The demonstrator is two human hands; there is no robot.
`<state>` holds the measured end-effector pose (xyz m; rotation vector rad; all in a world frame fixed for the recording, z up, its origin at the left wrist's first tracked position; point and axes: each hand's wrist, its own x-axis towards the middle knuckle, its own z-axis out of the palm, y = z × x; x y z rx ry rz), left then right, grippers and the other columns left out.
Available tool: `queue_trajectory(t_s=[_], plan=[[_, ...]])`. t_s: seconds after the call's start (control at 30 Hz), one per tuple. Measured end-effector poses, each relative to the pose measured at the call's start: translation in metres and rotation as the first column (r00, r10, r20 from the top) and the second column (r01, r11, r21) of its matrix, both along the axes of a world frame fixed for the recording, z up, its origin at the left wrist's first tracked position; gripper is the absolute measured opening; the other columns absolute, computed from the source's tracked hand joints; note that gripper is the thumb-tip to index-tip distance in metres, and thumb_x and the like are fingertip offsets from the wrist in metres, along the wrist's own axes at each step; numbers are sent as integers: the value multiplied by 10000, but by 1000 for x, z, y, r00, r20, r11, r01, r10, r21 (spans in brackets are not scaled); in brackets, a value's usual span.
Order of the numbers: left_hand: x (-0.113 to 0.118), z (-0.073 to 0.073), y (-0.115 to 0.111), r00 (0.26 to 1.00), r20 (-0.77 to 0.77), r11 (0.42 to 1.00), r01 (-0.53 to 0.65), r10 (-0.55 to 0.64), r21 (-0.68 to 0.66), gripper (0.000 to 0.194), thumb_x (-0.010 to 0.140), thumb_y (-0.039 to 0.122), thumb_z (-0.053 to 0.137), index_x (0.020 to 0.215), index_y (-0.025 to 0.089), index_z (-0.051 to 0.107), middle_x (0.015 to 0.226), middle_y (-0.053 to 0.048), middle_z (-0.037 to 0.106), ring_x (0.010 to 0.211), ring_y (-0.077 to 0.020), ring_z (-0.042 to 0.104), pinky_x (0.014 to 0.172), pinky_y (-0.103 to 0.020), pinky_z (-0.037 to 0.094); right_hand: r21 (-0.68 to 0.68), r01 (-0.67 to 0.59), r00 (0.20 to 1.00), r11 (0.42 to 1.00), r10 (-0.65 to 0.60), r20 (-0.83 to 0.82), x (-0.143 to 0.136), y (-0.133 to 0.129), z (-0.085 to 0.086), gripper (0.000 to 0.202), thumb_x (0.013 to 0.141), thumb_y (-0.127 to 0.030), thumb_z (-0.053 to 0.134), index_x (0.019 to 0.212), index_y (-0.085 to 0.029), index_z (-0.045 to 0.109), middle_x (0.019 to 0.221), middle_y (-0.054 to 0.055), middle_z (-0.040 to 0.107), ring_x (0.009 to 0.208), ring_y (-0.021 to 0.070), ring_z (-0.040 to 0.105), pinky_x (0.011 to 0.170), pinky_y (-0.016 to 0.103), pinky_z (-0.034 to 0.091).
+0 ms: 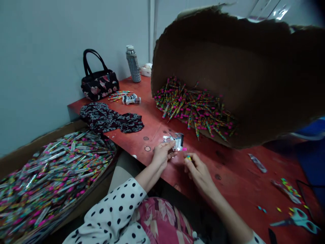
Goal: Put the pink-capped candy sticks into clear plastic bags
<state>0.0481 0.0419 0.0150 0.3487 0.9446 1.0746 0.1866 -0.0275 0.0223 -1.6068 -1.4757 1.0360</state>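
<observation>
My left hand (163,154) is closed on a shiny silver-and-dark printed wrapper (179,141) just above the red table; what is inside the wrapper is hard to make out. A small bright pink piece (184,149) shows at the wrapper's edge. To the right, my right hand (196,167) pinches a small yellow and blue-green plastic piece (188,157), mostly covered by the fingers. Beyond both hands, many multicoloured segmented pencils (193,106) with pink ends lie in a tipped cardboard box.
The large cardboard box (228,67) opens toward me. Left of my lap, another box (69,128) holds wrapped pencils (63,169). On the red table (154,123) are a dark patterned cloth (109,118), handbag (100,84), flask (133,66) and, at right, scissors (297,220).
</observation>
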Motion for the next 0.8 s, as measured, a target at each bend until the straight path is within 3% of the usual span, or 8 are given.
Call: queue_trajectory(t_s=[0.13,0.5,0.63,0.8], plan=[[6,5,-3,997,76,1000,-18,19,-8,222,602,258,754,695,101,629,626,-27,623,539,-108,586,516,-229,530,27,-45,994,999,42,99,-9,-15,-1,241,876,-395,411,940,-206,546,685,8,577,487,118,514,455,218,396],[13,14,-10,998,33,994,-64,61,86,301,551,320,777,674,96,618,629,-24,610,565,-105,578,526,-217,504,157,-18,990,988,-5,144,-8,-14,3,251,871,-371,435,979,-205,589,826,45,595,637,151,582,537,237,444],[14,12,-12,999,17,994,-35,34,105,289,563,331,769,642,99,615,604,-12,599,547,-97,560,551,-238,505,186,16,995,982,-35,97,-7,-13,1,255,859,-381,450,962,-211,608,795,48,600,647,161,586,525,240,454],[19,9,-20,1000,-18,988,-21,24,156,261,592,311,752,669,95,628,617,-13,604,576,-104,571,621,-269,512,91,107,994,990,-103,-47,-7,-12,-6,289,818,-427,502,998,-212,574,729,17,605,511,130,549,428,230,445]])
